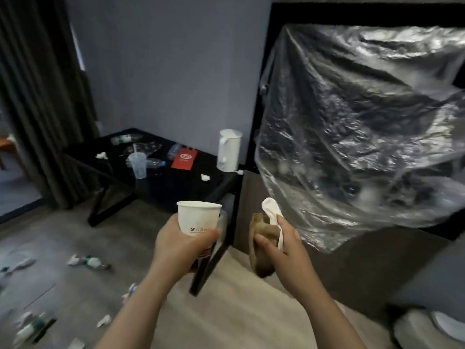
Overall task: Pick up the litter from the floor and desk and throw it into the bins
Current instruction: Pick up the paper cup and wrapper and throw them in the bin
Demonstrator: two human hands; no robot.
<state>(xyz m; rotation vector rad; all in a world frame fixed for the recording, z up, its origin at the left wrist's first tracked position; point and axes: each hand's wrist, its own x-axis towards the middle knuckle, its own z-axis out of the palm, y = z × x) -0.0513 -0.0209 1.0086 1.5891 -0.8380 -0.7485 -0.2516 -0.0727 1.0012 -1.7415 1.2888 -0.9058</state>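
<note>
My left hand [176, 245] grips a white paper cup [197, 217] with a red logo, held upright in front of me. My right hand [284, 245] holds a crumpled brown paper bag [260, 244] together with a white tissue [271, 210]. On the black desk [118, 170] beyond lie more litter: a clear plastic cup with a straw [138, 163], plastic bottles [156, 162], white tissue balls [205, 177] and a red packet [185, 159]. Crushed bottles and tissues [88, 261] are scattered over the floor at left. A large clear plastic bag [359, 127] hangs at right.
A white kettle [229, 153] stands at the desk's right end. Dark curtains [37, 96] hang at left, a grey wall behind the desk. A dark frame [261, 96] carries the plastic bag. A white round object [427, 328] sits at the bottom right.
</note>
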